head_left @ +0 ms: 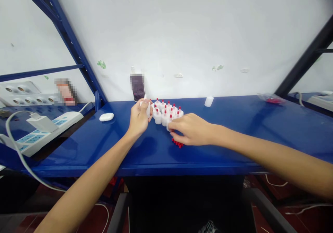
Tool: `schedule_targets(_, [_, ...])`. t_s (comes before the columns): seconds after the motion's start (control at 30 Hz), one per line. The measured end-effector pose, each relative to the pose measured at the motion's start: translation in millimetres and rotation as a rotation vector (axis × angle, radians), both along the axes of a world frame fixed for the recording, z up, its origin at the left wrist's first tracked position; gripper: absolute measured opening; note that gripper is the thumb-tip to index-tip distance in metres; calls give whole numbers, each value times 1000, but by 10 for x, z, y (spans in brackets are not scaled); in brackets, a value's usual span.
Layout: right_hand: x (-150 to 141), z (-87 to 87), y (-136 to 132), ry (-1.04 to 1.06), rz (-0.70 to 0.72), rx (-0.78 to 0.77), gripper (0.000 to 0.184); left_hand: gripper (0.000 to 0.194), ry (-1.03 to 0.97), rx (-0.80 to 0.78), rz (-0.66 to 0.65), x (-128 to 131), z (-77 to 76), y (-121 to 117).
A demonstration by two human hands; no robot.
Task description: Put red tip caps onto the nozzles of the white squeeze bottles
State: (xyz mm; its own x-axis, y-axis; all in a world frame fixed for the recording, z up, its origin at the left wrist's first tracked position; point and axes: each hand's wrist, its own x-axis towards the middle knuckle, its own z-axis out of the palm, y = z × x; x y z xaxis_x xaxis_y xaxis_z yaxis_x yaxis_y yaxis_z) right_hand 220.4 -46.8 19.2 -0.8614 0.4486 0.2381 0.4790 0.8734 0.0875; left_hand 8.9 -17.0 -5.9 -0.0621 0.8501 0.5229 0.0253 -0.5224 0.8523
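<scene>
Several small white bottles with red caps [166, 113] stand in a tight cluster on the blue shelf [234, 135]. My left hand [139, 118] is closed around one white bottle [147, 109] at the cluster's left edge and holds it upright. My right hand [191, 129] rests palm down just right of the cluster, its fingers curled over a small pile of loose red caps [177, 143]. Its fingertips touch the nearest bottle. What the fingers pinch is hidden.
A lone white bottle without a cap [208, 101] lies at the back. A white oval case [106, 116] sits to the left. Power strips [41, 130] with a plugged charger lie on the left shelf. A clear dish of red bits [272, 99] sits at the far right.
</scene>
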Motion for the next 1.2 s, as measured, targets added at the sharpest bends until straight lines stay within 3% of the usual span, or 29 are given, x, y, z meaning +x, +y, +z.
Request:
schedule_targets(0.17, [358,-60,-104,-76,28,-128,16,36,217,74,43,2,-35,-34])
schedule_targets(0.33, [315,-144,-149,-136,34,-52,21,26,558,204,175,-1,-55,-120])
schedule_targets(0.5, [307,-200,-158,-174,19,-5,20,24,789,321,139,-22,-66,-155])
schedule_targets(0.7, [406,-169,-125,-173,-49,-63,22,23,890,376,128,-19,-94,-155])
schedule_targets(0.83, [338,-53,-80,166,-88,-127,22,20,973,405,85,1,-88,-182])
schedule_targets(0.97, [201,-3,-61,408,-107,-79,23,18,1005,385,46,18,-74,-207])
schedule_targets(1.1, [140,-30,-49,357,-105,-62,23,18,1011,387,24,26,-64,-221])
schedule_targets(1.2, [131,-61,-20,247,-98,54,29,21,994,399,12,37,-64,-227])
